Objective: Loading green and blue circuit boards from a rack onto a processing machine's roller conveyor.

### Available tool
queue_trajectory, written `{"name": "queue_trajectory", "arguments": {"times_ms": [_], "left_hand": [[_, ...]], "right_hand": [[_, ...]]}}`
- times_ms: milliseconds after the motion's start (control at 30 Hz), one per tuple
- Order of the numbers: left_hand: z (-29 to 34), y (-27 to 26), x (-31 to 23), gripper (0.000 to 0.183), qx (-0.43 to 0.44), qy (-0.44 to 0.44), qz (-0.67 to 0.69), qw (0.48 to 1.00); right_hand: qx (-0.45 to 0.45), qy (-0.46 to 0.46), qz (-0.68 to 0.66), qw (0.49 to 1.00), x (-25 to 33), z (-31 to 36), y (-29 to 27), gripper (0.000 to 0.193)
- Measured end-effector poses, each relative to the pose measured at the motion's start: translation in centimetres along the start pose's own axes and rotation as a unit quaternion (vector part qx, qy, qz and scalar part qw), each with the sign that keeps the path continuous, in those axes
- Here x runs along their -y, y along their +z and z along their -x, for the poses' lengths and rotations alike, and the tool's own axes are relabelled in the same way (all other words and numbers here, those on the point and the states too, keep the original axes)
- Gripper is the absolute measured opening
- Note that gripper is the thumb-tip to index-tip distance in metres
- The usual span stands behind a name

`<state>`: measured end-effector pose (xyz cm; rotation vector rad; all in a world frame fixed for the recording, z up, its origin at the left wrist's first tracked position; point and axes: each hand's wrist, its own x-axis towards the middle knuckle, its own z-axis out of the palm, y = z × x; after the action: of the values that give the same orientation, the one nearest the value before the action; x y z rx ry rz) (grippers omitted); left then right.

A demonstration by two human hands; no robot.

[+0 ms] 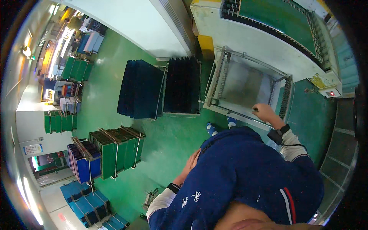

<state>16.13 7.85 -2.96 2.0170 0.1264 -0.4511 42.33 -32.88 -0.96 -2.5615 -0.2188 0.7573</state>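
Note:
My right hand [264,114] is closed, its fingers curled in above the near edge of a metal rack [245,121]. Whether it grips anything small, I cannot make out. Toothed or coiled bars run along the rack's sides, and a pale grey flat surface [245,84] shows inside its frame. My left hand [190,163] rests against the front of my dark blue jacket [245,165], fingers fairly straight and partly hidden by the cloth. Nothing shows in it.
Beyond the rack stands a pale machine [264,38] bearing a green panel [276,19]. Dark panels [140,90] and black panels [182,86] stand in racks ahead to the left. Racks of green panels [119,155] and blue panels [86,205] line the left side.

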Motion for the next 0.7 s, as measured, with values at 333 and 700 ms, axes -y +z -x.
{"name": "queue_trajectory", "arguments": {"times_ms": [333,700], "left_hand": [[0.9,-0.8,3.6,0.061,0.053,0.033,-0.009,0.998],[0.9,-2.3,1.2,0.063,0.090,0.085,-0.073,0.990]], "right_hand": [[0.006,-0.001,0.008,1.000,-1.1,-2.7,-1.5,0.039],[0.031,0.021,0.014,0.999,-1.3,-3.6,-2.0,0.044]]}}
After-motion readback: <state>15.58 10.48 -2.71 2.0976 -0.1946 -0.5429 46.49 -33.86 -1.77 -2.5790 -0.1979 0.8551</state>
